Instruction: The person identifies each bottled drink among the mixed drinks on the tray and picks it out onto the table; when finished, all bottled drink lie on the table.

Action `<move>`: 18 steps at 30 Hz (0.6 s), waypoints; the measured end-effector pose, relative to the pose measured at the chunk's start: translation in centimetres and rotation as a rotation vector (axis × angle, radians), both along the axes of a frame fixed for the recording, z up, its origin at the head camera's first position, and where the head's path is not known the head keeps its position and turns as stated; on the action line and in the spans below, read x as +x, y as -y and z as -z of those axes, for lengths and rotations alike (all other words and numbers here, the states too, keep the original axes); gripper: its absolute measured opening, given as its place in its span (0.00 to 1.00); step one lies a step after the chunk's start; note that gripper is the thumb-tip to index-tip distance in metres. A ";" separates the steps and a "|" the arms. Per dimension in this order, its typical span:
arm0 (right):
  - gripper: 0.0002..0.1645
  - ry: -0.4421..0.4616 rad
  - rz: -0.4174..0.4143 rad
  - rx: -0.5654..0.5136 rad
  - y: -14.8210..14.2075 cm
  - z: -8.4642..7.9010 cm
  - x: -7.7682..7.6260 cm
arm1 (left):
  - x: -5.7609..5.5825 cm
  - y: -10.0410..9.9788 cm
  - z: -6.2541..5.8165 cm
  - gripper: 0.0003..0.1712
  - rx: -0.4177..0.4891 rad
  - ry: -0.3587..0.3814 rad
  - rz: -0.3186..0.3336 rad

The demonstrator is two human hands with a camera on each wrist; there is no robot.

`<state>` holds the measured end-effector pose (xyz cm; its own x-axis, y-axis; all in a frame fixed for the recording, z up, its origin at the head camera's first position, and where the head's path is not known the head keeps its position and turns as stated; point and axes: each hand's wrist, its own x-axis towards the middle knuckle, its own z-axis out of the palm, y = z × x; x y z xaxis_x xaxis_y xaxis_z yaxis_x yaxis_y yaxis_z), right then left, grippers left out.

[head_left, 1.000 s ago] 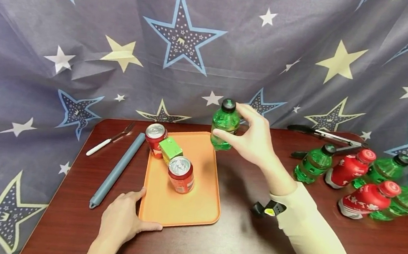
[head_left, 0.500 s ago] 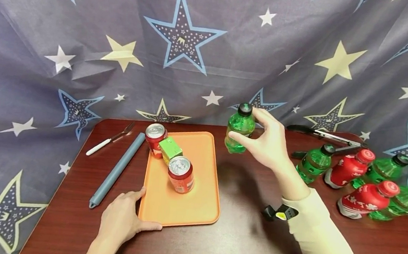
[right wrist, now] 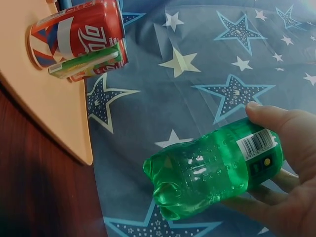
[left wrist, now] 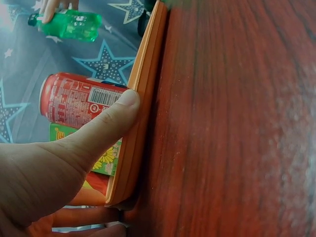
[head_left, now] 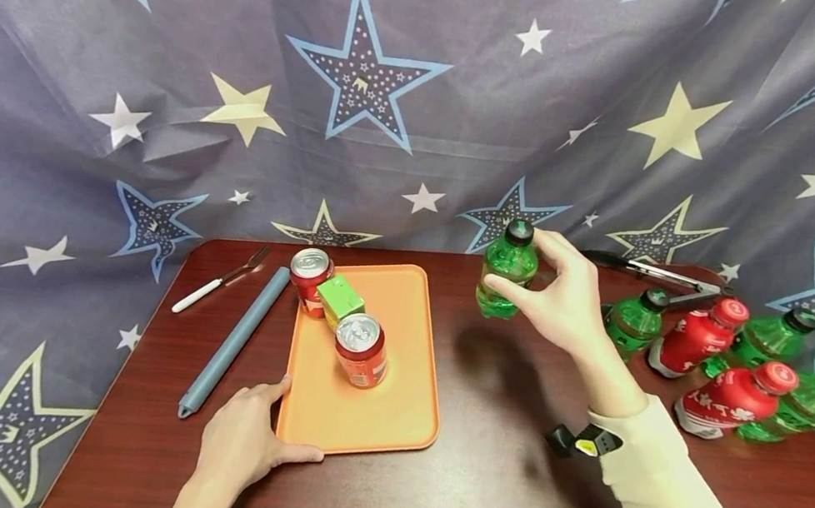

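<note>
My right hand [head_left: 561,292] grips a green soda bottle [head_left: 502,269] with a black cap, upright above the table, right of the orange tray. In the right wrist view the bottle [right wrist: 212,173] shows its barcode and lower end, thumb on one side and fingers on the other. My left hand [head_left: 240,440] holds the near left corner of the orange tray [head_left: 388,419], thumb along the front rim, fingers at the left side. On the tray stand two red soda cans, one nearer [head_left: 362,354] and one farther [head_left: 310,276], with a small green and yellow box [head_left: 342,301] between them.
Right of my arm stand several bottles, among them a green one [head_left: 634,322] and a red one [head_left: 734,400]. Behind them lie black-handled tongs [head_left: 662,272]. Left of the tray lie a grey-blue stick [head_left: 234,343] and a white-handled fork [head_left: 211,286]. A star-printed curtain [head_left: 427,80] hangs behind.
My right hand has moved right with the green bottle, from over the tray's right edge to above the table beside it. My left hand and the tray have stayed put.
</note>
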<state>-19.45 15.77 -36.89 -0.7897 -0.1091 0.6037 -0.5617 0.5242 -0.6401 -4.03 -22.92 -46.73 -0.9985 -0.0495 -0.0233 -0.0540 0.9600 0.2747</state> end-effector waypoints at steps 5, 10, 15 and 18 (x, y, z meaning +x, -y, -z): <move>0.35 -0.001 0.026 -0.001 -1.1 0.3 0.3 | 0.0 0.0 0.0 0.72 -0.005 0.002 0.003; 0.35 0.000 0.056 0.000 -2.0 0.7 0.7 | 0.0 0.0 0.0 0.72 -0.003 -0.001 0.004; 0.35 0.008 0.084 0.003 -3.0 0.8 1.4 | 0.0 0.0 0.0 0.72 -0.004 0.012 0.001; 0.35 0.011 0.100 0.003 -3.7 0.8 1.9 | -0.1 0.0 0.0 0.72 -0.007 0.009 0.005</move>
